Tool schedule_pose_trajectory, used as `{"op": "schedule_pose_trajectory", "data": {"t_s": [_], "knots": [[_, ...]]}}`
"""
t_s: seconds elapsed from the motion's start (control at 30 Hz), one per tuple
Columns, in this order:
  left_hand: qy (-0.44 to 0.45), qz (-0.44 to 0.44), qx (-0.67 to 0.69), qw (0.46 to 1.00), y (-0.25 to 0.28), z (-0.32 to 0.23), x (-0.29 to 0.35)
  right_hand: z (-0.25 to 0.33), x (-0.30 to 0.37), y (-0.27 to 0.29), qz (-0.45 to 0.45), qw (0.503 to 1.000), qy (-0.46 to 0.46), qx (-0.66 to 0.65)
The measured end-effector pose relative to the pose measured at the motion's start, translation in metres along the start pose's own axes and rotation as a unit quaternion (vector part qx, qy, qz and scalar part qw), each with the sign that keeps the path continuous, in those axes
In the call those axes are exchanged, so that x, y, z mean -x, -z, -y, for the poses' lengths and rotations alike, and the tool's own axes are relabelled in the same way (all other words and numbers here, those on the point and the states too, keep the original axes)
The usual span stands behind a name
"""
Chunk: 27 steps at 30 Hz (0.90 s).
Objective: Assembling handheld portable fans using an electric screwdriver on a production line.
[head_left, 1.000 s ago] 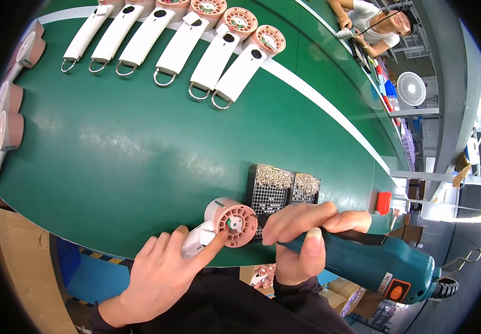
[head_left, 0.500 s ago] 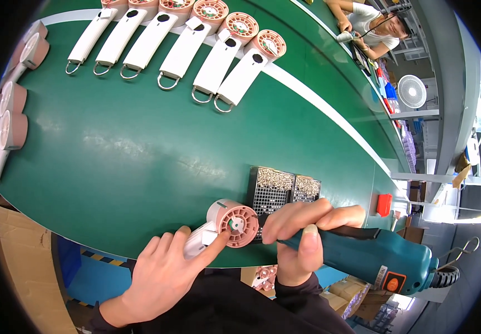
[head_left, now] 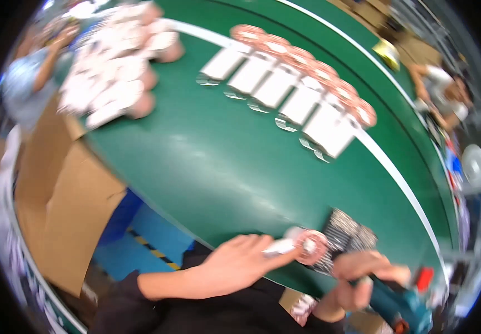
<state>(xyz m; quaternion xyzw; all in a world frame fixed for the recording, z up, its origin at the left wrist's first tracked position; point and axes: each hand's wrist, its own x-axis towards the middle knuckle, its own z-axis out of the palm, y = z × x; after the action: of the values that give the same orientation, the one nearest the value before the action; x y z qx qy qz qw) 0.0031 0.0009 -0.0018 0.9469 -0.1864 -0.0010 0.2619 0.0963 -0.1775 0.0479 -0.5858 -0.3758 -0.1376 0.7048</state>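
Along the near edge of the green tabletop [head_left: 196, 178], the left hand [head_left: 232, 264], half-curled, holds a round-headed pink-and-white plastic device [head_left: 309, 246], seemingly steadying it. The right hand [head_left: 357, 270] closes around a teal power tool [head_left: 401, 306] near black gridded trays [head_left: 340, 236], probably placed for easy reach.

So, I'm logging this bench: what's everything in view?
Held device: one, white and pink, lower centre
Power tool: one, teal, lower right
Parts trays: two, black, beside held device
Device row: six, white and pink, upper centre
Device cluster: count blurred, white and pink, upper left
Table: one, green, centre
Small object: one, red, lower right
Large carton: one, brown, left
Container: one, blue, left
Fan: one, white, right
Co-workers: two, pale-clothed, upper left and right
Left hand: one, black-sleeved, on held device
Right hand: one, black-sleeved, on power tool
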Motion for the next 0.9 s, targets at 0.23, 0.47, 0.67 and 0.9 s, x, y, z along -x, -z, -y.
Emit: {"op": "schedule_pose_trajectory", "data": {"t_s": [0.23, 0.47, 0.67, 0.9], "knots": [[0.025, 0.019, -0.015, 0.999, -0.001, -0.011, -0.003, 0.012, 0.004, 0.037, -0.127, 0.983, 0.114, 0.061], [0.064, -0.001, 0.038, 0.997, 0.019, -0.019, -0.008, -0.016, 0.004, 0.117, -0.285, 0.881, 0.202, 0.320], [0.139, -0.189, 0.118, 0.965, 0.019, 0.016, 0.003, -0.015, 0.004, 0.123, -0.444, 0.876, 0.052, 0.181], [0.182, -0.411, 0.040, 0.892, 0.084, 0.111, -0.079, -0.006, 0.014, 0.129, -0.437, 0.867, 0.074, 0.228]]}}
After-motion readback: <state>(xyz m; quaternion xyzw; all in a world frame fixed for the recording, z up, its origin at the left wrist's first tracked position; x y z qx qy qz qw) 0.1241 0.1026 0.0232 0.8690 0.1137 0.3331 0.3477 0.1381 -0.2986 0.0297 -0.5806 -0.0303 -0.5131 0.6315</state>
